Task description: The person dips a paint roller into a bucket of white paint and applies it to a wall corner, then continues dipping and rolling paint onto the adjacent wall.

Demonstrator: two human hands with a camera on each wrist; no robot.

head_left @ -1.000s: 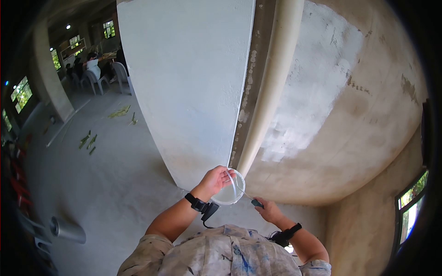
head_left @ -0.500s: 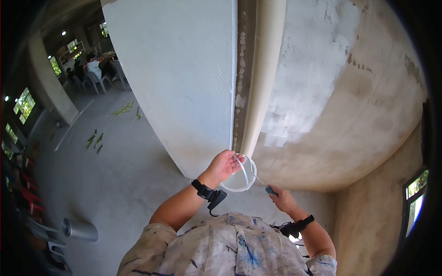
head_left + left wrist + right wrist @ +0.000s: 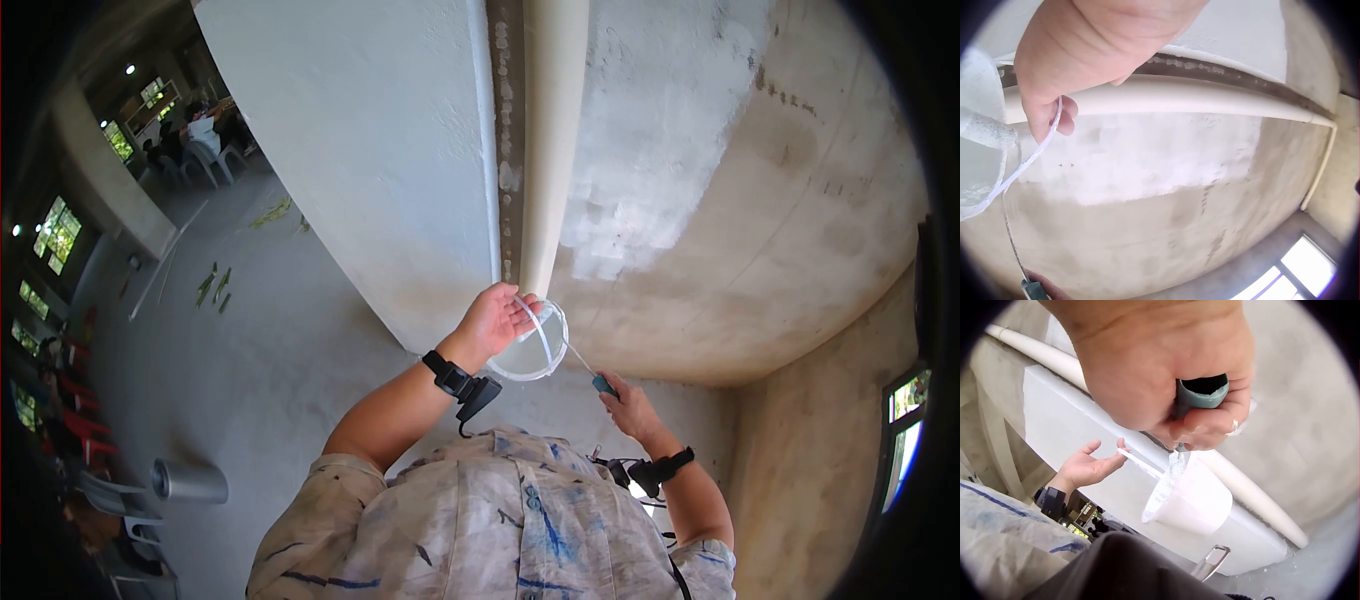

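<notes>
We see the left hand (image 3: 490,322) just under the cream pipe (image 3: 550,150), fingers hooked round the thin bail (image 3: 537,322) of the white paint bucket (image 3: 528,355). Right hand (image 3: 628,405), farther below the pipe, fists a teal roller handle (image 3: 604,384), roller end in the bucket.

A bare concrete floor (image 3: 270,330) stretches from the wall's foot. Green leaf scraps (image 3: 213,285) lie scattered on it, with white plastic chairs (image 3: 205,160) standing farther off, red chairs (image 3: 75,430) along the left edge and a grey cylinder (image 3: 190,482) lying on its side.
</notes>
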